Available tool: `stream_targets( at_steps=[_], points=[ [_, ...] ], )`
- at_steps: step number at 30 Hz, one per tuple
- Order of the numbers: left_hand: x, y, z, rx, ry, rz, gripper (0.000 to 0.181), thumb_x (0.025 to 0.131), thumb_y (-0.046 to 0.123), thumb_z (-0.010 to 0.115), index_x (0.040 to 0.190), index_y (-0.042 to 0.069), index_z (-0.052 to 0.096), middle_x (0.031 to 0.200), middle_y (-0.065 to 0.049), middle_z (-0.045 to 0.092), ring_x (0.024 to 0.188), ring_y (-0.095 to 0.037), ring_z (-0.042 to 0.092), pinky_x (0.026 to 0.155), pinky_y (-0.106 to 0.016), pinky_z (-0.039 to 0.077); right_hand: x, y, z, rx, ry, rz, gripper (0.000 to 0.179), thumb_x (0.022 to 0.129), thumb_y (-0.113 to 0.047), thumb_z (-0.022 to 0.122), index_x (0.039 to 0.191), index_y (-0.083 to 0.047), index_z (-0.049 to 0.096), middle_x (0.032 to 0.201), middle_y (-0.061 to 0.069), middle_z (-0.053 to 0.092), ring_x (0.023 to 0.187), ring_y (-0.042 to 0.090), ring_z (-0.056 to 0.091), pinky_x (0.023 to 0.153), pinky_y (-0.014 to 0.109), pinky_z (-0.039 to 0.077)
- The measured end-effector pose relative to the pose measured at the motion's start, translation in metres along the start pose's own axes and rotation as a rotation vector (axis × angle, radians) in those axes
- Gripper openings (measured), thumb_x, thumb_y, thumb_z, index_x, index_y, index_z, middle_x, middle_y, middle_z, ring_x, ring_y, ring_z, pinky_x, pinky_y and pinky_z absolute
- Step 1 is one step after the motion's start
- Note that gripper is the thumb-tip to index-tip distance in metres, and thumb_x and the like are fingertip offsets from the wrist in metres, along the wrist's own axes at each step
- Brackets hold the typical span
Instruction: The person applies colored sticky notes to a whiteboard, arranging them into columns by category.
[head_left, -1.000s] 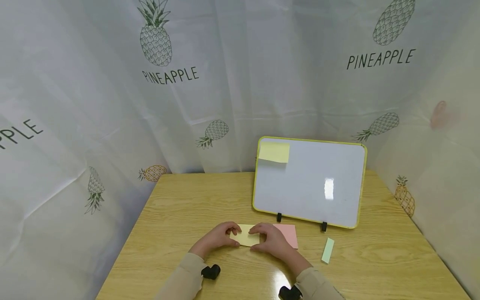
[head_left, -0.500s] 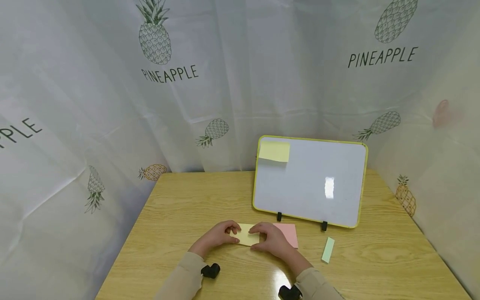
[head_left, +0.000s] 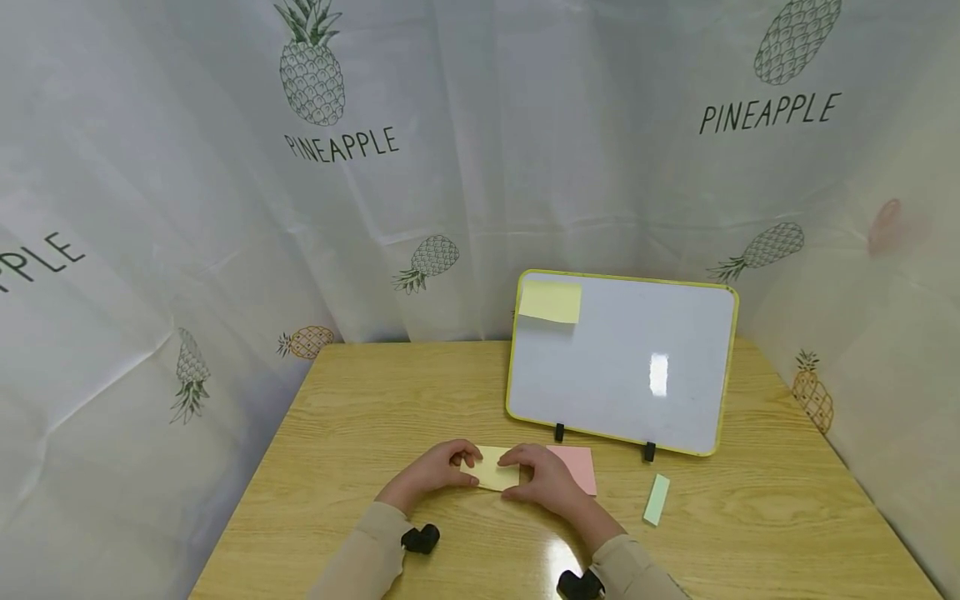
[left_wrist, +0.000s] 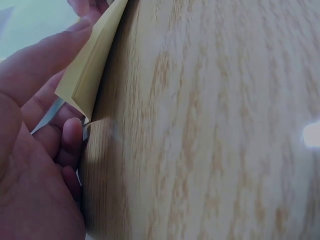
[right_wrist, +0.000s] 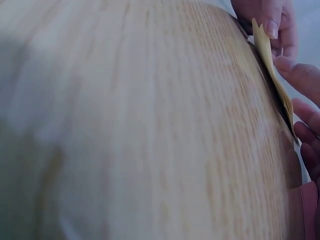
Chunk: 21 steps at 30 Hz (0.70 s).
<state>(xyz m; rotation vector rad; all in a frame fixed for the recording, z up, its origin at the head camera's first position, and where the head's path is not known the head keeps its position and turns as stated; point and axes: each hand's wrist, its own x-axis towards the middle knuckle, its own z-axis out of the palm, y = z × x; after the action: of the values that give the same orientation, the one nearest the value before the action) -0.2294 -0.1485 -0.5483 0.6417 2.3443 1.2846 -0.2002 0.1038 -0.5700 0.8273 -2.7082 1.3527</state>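
A pale yellow sticky note pad [head_left: 495,469] lies between both hands, low over the wooden table. My left hand [head_left: 438,471] pinches its left end, thumb at the near edge and fingers at the far side. On the right end, my right hand [head_left: 547,482] holds it the same way, with thumb and forefinger apart across it. The left wrist view shows the pad [left_wrist: 90,67] tilted, its sheets parting at the near corner. From the right wrist, the pad [right_wrist: 272,65] looks bowed, and its far end splits into separate layers.
A pink sticky note pad [head_left: 576,468] lies just right of my right hand, partly hidden by it. Farther right is a narrow green sticky note strip [head_left: 656,500]. Behind stands a yellow-framed whiteboard [head_left: 615,375] on black feet, with a yellow sticky note [head_left: 551,301] at its upper left.
My left thumb has shifted slightly upward at the pad's near edge. Both hands otherwise keep their place and grip.
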Motion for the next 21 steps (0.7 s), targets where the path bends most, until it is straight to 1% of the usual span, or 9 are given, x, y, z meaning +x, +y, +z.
stream_targets(
  at_steps=[3, 6, 10, 12, 15, 17, 21],
  points=[
    [0.0011, -0.0011, -0.0002, 0.005, -0.001, 0.008, 0.029, 0.085, 0.013, 0.077, 0.111, 0.009, 0.065, 0.093, -0.001, 0.057, 0.08, -0.014, 0.048, 0.071, -0.026, 0.04, -0.0001, 0.0, -0.0002, -0.003, 0.01, -0.016, 0.042, 0.073, -0.032, 0.087, 0.111, -0.019, 0.073, 0.116, -0.006, 0.064, 0.107, 0.018, 0.058, 0.091, 0.042, 0.046],
    [0.0013, -0.0012, -0.0001, -0.013, 0.0, 0.002, 0.027, 0.087, 0.013, 0.075, 0.11, 0.008, 0.065, 0.092, -0.001, 0.057, 0.08, -0.014, 0.049, 0.071, -0.026, 0.041, -0.0004, 0.0002, 0.0001, -0.003, 0.02, -0.028, 0.041, 0.073, -0.032, 0.087, 0.11, -0.019, 0.073, 0.115, -0.006, 0.065, 0.106, 0.018, 0.058, 0.09, 0.042, 0.046],
    [-0.0001, 0.0005, 0.0005, -0.016, 0.013, -0.018, 0.016, 0.092, 0.017, 0.07, 0.105, 0.008, 0.067, 0.087, 0.0, 0.056, 0.076, -0.013, 0.047, 0.069, -0.026, 0.039, -0.0003, 0.0003, 0.0004, -0.005, 0.029, -0.033, 0.041, 0.074, -0.031, 0.087, 0.11, -0.019, 0.073, 0.114, -0.007, 0.065, 0.106, 0.017, 0.058, 0.091, 0.04, 0.046],
    [-0.0011, 0.0017, 0.001, -0.015, 0.025, -0.02, 0.012, 0.094, 0.018, 0.067, 0.101, 0.008, 0.068, 0.086, 0.001, 0.056, 0.074, -0.013, 0.047, 0.067, -0.027, 0.039, -0.0003, 0.0006, 0.0005, -0.006, 0.031, -0.026, 0.041, 0.074, -0.031, 0.086, 0.11, -0.019, 0.073, 0.114, -0.007, 0.065, 0.106, 0.016, 0.058, 0.091, 0.04, 0.046],
    [-0.0018, 0.0026, 0.0018, -0.02, 0.04, -0.017, 0.011, 0.096, 0.017, 0.064, 0.099, 0.007, 0.069, 0.086, 0.001, 0.056, 0.072, -0.013, 0.046, 0.066, -0.028, 0.039, -0.0002, 0.0006, 0.0005, 0.002, 0.03, -0.004, 0.038, 0.076, -0.03, 0.085, 0.111, -0.02, 0.073, 0.113, -0.008, 0.065, 0.105, 0.015, 0.058, 0.09, 0.039, 0.046],
    [-0.0022, 0.0032, 0.0023, -0.032, 0.046, -0.012, 0.011, 0.096, 0.015, 0.063, 0.099, 0.006, 0.069, 0.086, 0.0, 0.057, 0.072, -0.013, 0.045, 0.066, -0.029, 0.039, -0.0003, 0.0008, 0.0009, 0.0, 0.034, 0.01, 0.035, 0.078, -0.028, 0.083, 0.111, -0.02, 0.073, 0.111, -0.008, 0.065, 0.103, 0.014, 0.058, 0.088, 0.038, 0.047],
    [-0.0027, 0.0041, 0.0028, -0.04, 0.056, -0.013, 0.012, 0.097, 0.015, 0.063, 0.098, 0.006, 0.069, 0.083, 0.0, 0.056, 0.069, -0.012, 0.045, 0.064, -0.028, 0.038, -0.0001, 0.0007, 0.0018, 0.018, 0.031, 0.055, 0.026, 0.086, -0.022, 0.076, 0.112, -0.02, 0.073, 0.102, -0.011, 0.065, 0.095, 0.011, 0.059, 0.084, 0.036, 0.048]
  ],
)
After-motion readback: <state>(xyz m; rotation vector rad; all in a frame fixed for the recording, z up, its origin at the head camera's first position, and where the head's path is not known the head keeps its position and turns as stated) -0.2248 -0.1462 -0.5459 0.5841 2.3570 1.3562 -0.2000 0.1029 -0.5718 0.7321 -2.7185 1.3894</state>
